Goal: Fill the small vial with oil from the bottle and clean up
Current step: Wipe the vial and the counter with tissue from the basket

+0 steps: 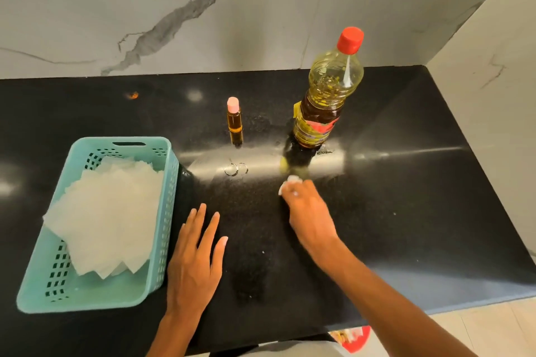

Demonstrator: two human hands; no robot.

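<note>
A small vial (234, 121) with a pink cap stands upright on the black counter (406, 197), full of amber oil. To its right stands the tall oil bottle (324, 101) with its red cap on. My right hand (307, 211) presses a crumpled white tissue (290, 182) onto the counter just in front of the bottle's base. Only a bit of the tissue shows past my fingers. My left hand (197, 252) lies flat on the counter, fingers spread, holding nothing.
A teal plastic basket (162, 211) with a pile of white tissues (110, 211) sits at the left. Oily ring marks (236, 169) shine in front of the vial. Marble walls close the back and right. The counter's front edge is near my body.
</note>
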